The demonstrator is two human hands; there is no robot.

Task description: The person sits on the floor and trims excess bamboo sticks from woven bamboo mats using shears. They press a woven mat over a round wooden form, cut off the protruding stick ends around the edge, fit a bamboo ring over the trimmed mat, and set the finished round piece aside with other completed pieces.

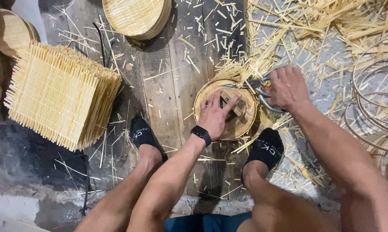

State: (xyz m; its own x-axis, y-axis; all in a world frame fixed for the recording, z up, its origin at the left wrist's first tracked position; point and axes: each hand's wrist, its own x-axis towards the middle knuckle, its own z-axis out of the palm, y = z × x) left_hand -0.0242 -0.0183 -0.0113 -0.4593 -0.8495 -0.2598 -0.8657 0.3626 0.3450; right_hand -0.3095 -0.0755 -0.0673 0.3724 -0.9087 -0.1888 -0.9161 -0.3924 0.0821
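My left hand [214, 114] presses flat on a round wooden mould [244, 122] with a wooden crosspiece, lying on the plank floor between my two black-socked feet. A woven bamboo mat is trapped under the mould, its strips sticking out at the far rim. My right hand [287, 88] grips large metal shears [258, 83] whose blades meet the mould's far edge, cutting the protruding strips.
A tall stack of square woven bamboo mats [61, 96] stands at the left. Round woven plates [138, 17] lie at the top, more at the far left. Cut bamboo scraps [314, 25] pile up at the upper right, bamboo hoops [376, 99] at the right.
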